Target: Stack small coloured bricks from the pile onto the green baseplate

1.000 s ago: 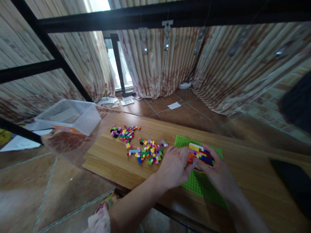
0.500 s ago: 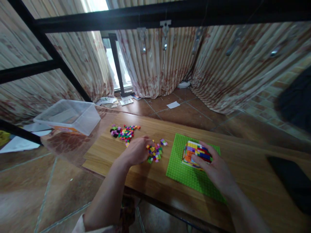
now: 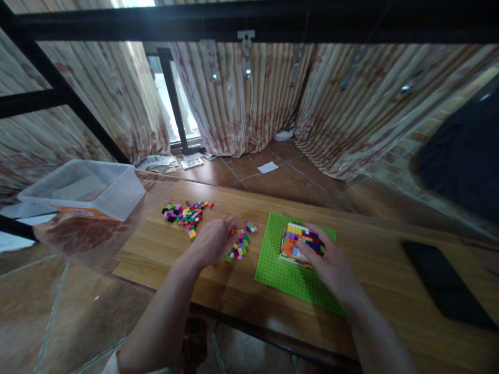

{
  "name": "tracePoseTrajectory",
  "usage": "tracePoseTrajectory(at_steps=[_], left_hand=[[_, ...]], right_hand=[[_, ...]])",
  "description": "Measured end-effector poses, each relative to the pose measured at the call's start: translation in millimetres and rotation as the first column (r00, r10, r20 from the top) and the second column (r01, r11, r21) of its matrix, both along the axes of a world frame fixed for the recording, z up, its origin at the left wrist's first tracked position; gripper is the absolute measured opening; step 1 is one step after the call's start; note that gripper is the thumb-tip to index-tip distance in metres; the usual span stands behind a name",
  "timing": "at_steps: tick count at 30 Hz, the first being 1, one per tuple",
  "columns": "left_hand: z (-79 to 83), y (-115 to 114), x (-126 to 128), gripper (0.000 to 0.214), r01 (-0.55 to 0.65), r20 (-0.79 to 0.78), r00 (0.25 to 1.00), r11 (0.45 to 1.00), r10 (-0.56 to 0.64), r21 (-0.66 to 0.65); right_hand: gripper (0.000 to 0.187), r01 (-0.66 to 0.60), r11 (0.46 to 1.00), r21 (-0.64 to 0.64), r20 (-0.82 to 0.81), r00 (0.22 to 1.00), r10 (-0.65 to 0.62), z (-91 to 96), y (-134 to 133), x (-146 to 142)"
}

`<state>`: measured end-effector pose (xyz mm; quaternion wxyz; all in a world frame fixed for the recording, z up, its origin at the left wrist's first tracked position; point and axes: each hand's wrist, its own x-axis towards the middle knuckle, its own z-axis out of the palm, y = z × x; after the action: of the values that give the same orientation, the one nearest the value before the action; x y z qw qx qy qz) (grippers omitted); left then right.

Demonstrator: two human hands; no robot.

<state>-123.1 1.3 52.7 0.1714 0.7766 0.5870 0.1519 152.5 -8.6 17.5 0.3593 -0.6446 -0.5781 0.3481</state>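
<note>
My left hand (image 3: 216,240) reaches over the near edge of a small pile of loose toy bricks (image 3: 242,243), its fingers curled together at the tips. Whatever they pinch, if anything, is too small to make out. A multicoloured block of stacked toy bricks (image 3: 293,245) stands on a green studded baseplate (image 3: 268,270). My right hand (image 3: 325,259) wraps round the block's right side, thumb at the near side and fingers at the far side, covering part of it. Between pile and baseplate lies a small purple and white brick piece (image 3: 251,226).
A larger heap of loose bricks (image 3: 189,214) lies farther left on the wooden table (image 3: 156,259). Beyond it stands a clear plastic bin (image 3: 125,195). A black phone-like slab (image 3: 444,283) lies at the right. A dark metal bar (image 3: 175,26) crosses above the table's far side.
The whole view has shifted, so the table and its things appear farther left. My left hand stays at the small pile with its fingers drawn in, and my right hand keeps hold of the block.
</note>
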Motion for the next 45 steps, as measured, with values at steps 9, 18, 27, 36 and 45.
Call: tracePoseTrajectory(at_steps=[9,18,27,36,45], left_hand=[[-7.1,-6.2,51.0,0.007,0.137,0.368,0.922,0.990,-0.122,-0.014],[-7.9,-9.6,77.6,0.013,0.153,0.619,0.774,0.988,-0.134,0.022],[-12.9,-8.0,89.7,0.016,0.172,0.551,0.805,0.975,-0.220,0.138],[-18.3,-10.2,99.1,0.013,0.065,0.631,0.769,0.994,-0.103,0.083],[-25.5,-9.3,102.0,0.003,0.054,0.780,0.624,0.994,0.043,-0.098]], right_hand=[[0.059,0.018,0.999,0.045,0.017,1.000,-0.018,3.8,0.7,-3.4],[0.055,-0.025,0.999,0.038,-0.046,0.999,0.027,-2.5,1.6,-1.0],[0.053,-0.028,0.996,0.089,-0.025,0.999,0.030,-2.3,1.3,-1.9],[0.061,-0.022,0.997,0.074,-0.003,1.000,0.022,-0.5,-0.4,-3.7],[0.069,0.083,0.996,0.043,0.059,0.995,-0.086,6.7,-3.5,-16.6]])
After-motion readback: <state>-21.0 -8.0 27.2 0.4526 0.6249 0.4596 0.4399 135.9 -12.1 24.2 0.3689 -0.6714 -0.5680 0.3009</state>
